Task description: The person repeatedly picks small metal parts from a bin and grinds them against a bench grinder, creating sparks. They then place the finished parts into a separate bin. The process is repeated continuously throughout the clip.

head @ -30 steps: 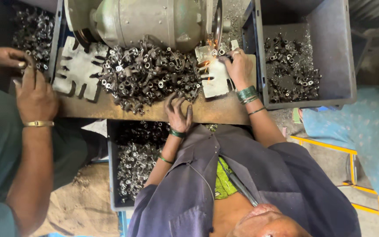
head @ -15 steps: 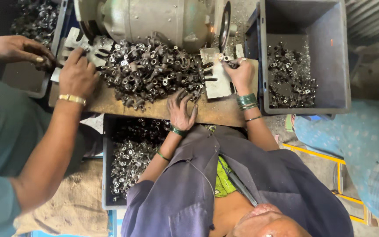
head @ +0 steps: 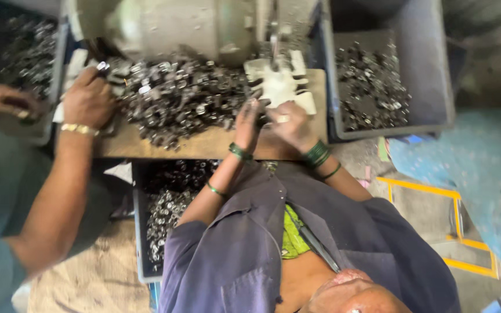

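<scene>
A heap of small dark metal parts [head: 175,95] lies on a wooden board [head: 204,146]. My right hand [head: 88,99], with a gold bracelet, rests curled on the heap's left edge, a shiny small part at its fingertips. My left hand [head: 2,99] is at the far left by a bin of parts [head: 30,49]; blur hides its fingers. A co-worker in a purple shirt [head: 250,243] has both hands [head: 273,119], with green bangles, at a white slotted plate [head: 279,84].
A grey machine housing [head: 163,23] stands behind the heap. A grey crate [head: 430,75] with metal parts sits at the right. Another crate of parts [head: 163,214] is under the board. A yellow frame [head: 430,191] and blue cloth [head: 482,179] lie on the floor.
The view has shifted and blurred. My right hand slid right onto the heap's edge. My left hand drew back to the far left. The co-worker's hands came together at the white plate.
</scene>
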